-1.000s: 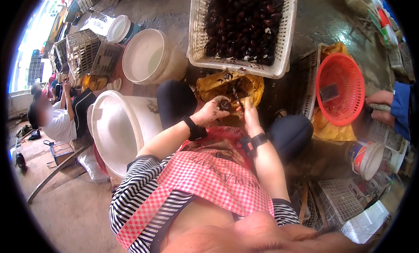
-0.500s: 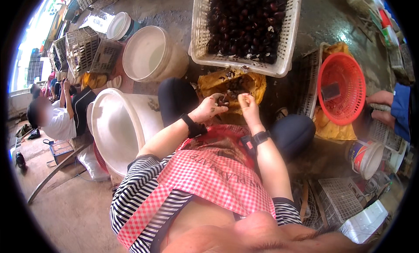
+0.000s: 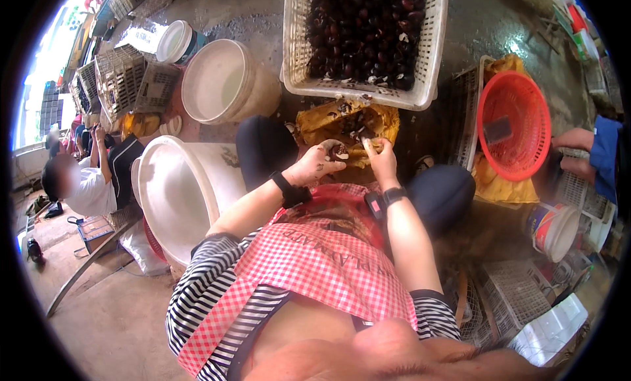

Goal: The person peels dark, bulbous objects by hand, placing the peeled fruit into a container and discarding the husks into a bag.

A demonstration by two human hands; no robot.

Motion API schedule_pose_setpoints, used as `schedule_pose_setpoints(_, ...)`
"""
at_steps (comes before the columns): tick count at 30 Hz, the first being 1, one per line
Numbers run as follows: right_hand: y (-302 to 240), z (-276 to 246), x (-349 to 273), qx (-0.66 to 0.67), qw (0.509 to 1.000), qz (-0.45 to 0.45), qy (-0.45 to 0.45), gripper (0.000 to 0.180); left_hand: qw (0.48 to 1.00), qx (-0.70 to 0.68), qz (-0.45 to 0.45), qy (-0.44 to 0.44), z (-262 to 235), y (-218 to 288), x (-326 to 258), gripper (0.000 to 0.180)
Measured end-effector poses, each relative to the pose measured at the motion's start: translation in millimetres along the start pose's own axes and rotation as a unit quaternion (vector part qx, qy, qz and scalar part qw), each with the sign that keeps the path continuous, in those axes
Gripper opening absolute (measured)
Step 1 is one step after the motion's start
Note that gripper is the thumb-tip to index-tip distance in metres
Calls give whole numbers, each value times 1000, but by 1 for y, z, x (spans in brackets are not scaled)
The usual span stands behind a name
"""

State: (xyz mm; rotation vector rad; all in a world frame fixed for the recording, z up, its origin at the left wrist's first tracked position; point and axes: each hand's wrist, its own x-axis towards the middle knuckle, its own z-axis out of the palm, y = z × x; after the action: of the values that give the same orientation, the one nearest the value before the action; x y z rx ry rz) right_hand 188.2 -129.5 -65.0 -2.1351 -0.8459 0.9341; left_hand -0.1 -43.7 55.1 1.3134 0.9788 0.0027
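Observation:
Between the fingers of my left hand (image 3: 314, 165), closed in front of my lap, is a dark brown, partly peeled water chestnut (image 3: 338, 152) with white flesh showing. Close beside it, my right hand (image 3: 384, 163) is closed in a pinch. Something slim and pale shows at its fingertips, too small to name. Just beyond both hands a yellow sack (image 3: 314, 126) lies open between my knees, with dark peelings in it. Farther out stands a white plastic crate (image 3: 355, 98) holding many dark, shiny water chestnuts (image 3: 365, 39) and a few white scraps.
At my left stand a large white tub (image 3: 172, 190) and a white bucket (image 3: 217, 82). To the right, a red basket (image 3: 526, 134) sits near a co-worker's hands (image 3: 575, 151). Another person (image 3: 89, 187) sits far left. Grey crates (image 3: 516, 292) lie lower right.
My right hand has turned and shifted slightly right, its fingertips now pointing toward the sack. My left hand keeps its hold, and more white shows on the water chestnut.

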Motion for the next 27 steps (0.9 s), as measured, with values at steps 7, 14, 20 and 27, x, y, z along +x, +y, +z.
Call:
schedule_pose_setpoints(7,-29,7,-20,89,981,-116,-126,54,998,-19,66,-5,-7,-50,12,47)
schedule_pose_setpoints(14,-21,31,-30,239,944,-151,-169,54,995,68,73,27,-9,-35,7,45)
schedule_pose_setpoints(20,35,20,-3,1,999,-33,1,58,1000,18,3,-2,-5,-29,-1,51)
schedule_pose_setpoints(27,-20,30,-34,247,937,-127,-212,50,991,93,93,26,-10,-31,1,49)
